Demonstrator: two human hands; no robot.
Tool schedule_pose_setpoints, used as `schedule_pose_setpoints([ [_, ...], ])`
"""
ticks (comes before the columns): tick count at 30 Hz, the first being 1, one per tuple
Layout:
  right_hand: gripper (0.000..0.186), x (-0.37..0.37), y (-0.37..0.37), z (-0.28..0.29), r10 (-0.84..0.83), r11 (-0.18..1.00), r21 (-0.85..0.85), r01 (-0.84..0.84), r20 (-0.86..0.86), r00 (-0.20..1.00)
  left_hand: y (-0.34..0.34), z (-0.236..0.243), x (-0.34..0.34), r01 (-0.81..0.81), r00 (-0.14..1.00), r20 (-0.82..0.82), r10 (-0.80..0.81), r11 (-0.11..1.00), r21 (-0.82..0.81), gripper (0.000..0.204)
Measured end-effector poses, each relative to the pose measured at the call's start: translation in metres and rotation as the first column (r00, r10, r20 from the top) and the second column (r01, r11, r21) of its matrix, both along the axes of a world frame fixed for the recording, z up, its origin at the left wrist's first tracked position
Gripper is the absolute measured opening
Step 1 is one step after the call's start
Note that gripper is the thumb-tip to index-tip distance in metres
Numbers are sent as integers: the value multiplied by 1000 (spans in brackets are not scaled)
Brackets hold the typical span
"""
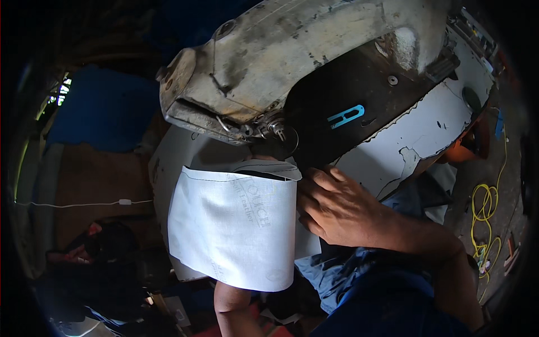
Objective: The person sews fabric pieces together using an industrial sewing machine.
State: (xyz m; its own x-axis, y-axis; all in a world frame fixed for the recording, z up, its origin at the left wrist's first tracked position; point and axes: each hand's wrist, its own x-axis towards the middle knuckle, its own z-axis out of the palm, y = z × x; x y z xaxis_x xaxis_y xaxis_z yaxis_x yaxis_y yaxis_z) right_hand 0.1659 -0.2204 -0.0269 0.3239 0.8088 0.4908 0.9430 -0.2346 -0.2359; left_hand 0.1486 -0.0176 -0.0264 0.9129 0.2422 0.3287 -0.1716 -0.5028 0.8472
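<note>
A white piece of cloth-backed material (236, 224), sewn into a pouch-like shape, hangs in front of the sewing machine head (224, 84). Faint grey print marks its face, and a dark stitch line runs along its upper edge. At its right edge is my right hand (342, 210), fingers curled in and closed on the material. My left forearm (231, 303) rises from below and passes behind the white piece. Most of my left hand is hidden there; a little skin shows above the upper edge, under the needle area.
Small blue thread snips (346, 116) lie on the dark machine bed. The worn white tabletop (393, 151) has a chipped edge on the right. A yellow cord (484, 216) coils on the floor at far right. A white cable (84, 205) crosses on the left.
</note>
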Motion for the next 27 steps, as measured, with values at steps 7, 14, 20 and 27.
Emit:
schedule_pose_setpoints([
  [7, 60, 18, -1, 6, 37, 994, -100, -37, -2, 999, 10, 12, -21, 89, 989, 145, -42, 938, -334, 39],
  [14, 56, 25, 3, 10, 91, 992, -78, -100, -102, 991, 54, 42, -44, 204, 946, 324, 15, 751, -628, 44],
  [20, 48, 27, 2, 10, 93, 996, -15, -93, -28, 995, 61, 43, -55, -264, 957, 54, 285, 934, -242, 37],
  [27, 46, 24, 8, 14, 115, 993, -29, -117, -54, 992, -4, 47, -24, -149, 938, -191, 289, 833, 533, 18],
])
